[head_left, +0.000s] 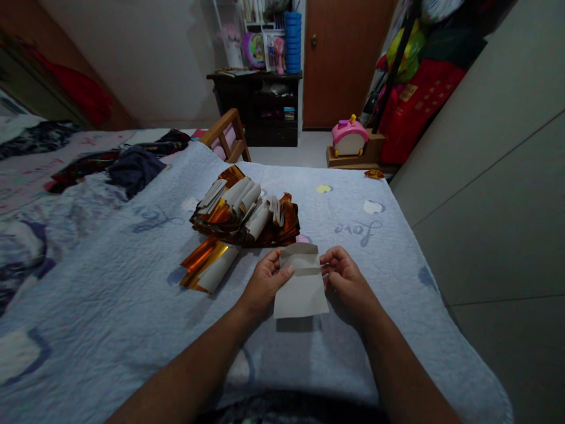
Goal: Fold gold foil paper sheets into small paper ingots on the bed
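A pale grey-white sheet of paper [302,294] with a creased, folded upper part is held up over the bed in front of me. My left hand [265,280] grips its left edge, thumb on top and fingers behind. At the right edge, my right hand [348,280] has its fingers curled and its fingertips against the paper; part of that grip is hidden. Left of the sheet lies a folded gold-and-white foil paper piece [216,268]. Beyond it sits a large pile of similar gold foil and white papers [247,206], many rolled or folded.
A pale blue quilt [353,347] with hearts and writing covers the bed. One small gold folded piece [374,174] lies near its far right corner. Clothes [135,168] are heaped at left. A light cabinet [494,194] flanks the right side; a dark shelf [260,109] stands beyond.
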Action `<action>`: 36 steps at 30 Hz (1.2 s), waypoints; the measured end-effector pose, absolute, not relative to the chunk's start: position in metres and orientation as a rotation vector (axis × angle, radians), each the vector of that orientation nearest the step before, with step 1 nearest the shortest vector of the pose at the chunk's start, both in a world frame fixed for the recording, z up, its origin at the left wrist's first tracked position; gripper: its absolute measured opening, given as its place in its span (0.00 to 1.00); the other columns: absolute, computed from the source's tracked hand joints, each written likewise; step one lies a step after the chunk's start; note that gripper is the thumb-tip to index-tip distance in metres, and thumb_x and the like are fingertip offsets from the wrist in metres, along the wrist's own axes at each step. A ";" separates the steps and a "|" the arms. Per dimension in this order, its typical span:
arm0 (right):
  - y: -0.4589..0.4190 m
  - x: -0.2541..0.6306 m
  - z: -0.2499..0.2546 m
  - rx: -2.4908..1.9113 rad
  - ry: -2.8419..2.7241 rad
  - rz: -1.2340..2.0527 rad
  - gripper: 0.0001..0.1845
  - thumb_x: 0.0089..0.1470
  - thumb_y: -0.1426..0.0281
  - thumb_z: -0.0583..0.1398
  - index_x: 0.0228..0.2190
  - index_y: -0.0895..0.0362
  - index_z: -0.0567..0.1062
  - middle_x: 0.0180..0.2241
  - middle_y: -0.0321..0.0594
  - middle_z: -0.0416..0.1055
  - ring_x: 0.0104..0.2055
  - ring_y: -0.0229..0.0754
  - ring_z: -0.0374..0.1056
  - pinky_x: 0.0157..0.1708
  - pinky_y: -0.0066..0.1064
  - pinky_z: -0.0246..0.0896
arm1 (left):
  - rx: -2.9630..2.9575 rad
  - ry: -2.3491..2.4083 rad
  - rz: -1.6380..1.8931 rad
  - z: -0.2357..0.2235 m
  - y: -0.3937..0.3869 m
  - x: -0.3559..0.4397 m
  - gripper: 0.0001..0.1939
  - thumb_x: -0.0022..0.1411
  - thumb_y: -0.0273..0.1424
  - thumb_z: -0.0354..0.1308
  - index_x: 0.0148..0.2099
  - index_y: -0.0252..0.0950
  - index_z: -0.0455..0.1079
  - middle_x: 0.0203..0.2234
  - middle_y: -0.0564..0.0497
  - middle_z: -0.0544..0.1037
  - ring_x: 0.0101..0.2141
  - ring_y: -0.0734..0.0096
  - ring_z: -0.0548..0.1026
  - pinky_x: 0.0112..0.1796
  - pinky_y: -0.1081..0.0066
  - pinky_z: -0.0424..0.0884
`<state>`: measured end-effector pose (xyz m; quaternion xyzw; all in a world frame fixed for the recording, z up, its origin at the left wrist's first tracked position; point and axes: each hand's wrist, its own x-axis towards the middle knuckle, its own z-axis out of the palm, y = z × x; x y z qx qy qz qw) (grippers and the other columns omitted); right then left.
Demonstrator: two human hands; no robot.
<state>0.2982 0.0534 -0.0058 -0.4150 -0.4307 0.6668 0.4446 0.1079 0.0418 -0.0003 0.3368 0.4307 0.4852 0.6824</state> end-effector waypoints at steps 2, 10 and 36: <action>0.053 0.298 -0.006 -0.998 -1.171 1.702 0.16 0.47 0.73 0.61 0.39 0.50 0.65 0.33 0.31 0.72 0.29 0.36 0.69 0.27 0.26 0.64 | 0.749 0.979 1.112 -0.001 0.042 0.108 0.28 0.52 0.38 0.72 0.51 0.35 0.67 0.40 0.46 0.82 0.35 0.66 0.81 0.38 0.69 0.76; 0.056 0.293 -0.005 -0.905 -1.318 1.772 0.18 0.47 0.70 0.68 0.42 0.54 0.75 0.39 0.37 0.76 0.38 0.41 0.72 0.42 0.34 0.68 | 0.861 1.015 1.122 -0.005 0.042 0.109 0.25 0.52 0.37 0.72 0.49 0.36 0.69 0.35 0.49 0.81 0.32 0.69 0.78 0.34 0.72 0.74; 0.058 0.294 -0.015 -1.130 -1.314 1.582 0.14 0.54 0.61 0.62 0.37 0.58 0.79 0.25 0.36 0.72 0.20 0.32 0.62 0.19 0.25 0.58 | 1.107 1.140 1.067 -0.007 0.043 0.108 0.09 0.54 0.33 0.68 0.34 0.34 0.75 0.20 0.56 0.71 0.21 0.78 0.67 0.24 0.77 0.63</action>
